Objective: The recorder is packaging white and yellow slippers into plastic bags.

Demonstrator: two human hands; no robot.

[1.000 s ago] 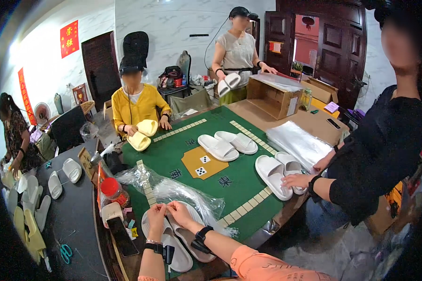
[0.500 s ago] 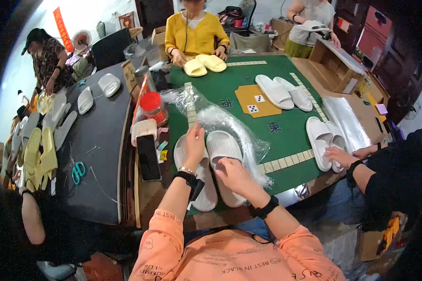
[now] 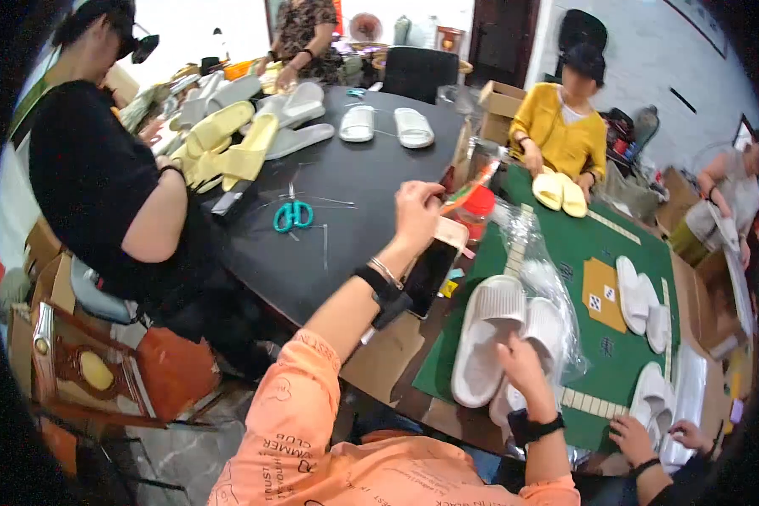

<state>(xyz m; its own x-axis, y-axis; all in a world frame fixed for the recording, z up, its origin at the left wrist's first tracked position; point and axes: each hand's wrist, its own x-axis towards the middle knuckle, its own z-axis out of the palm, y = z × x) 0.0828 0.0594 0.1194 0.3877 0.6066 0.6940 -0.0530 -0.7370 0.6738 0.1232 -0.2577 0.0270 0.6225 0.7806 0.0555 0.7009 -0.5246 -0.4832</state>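
A light grey-white slide slipper (image 3: pixel 478 354) is tilted over its mate (image 3: pixel 546 327) at the near edge of the green mat. My right hand (image 3: pixel 524 367) grips the upper slipper by its right edge; some fingers are hidden. My left hand (image 3: pixel 417 218) is out to the left, above a black phone (image 3: pixel 433 274), its fingers pinched at the near end of an orange strip with green and white on it (image 3: pixel 471 191). The strip lies beside a jar with a red lid (image 3: pixel 479 202). Clear plastic wrap (image 3: pixel 565 308) lies crumpled beyond the slippers.
On the dark table at left are teal scissors (image 3: pixel 293 217), a white slipper pair (image 3: pixel 357 124) and a heap of yellow and grey slippers (image 3: pixel 228 139). Co-workers stand or sit around. More white slippers (image 3: pixel 641 291) lie on the green mat (image 3: pixel 514 244), bordered by tile rows.
My view has turned left. My left hand has left the slippers and reached the orange strip. The left slipper has been raised and tilted, with my right hand at its edge.
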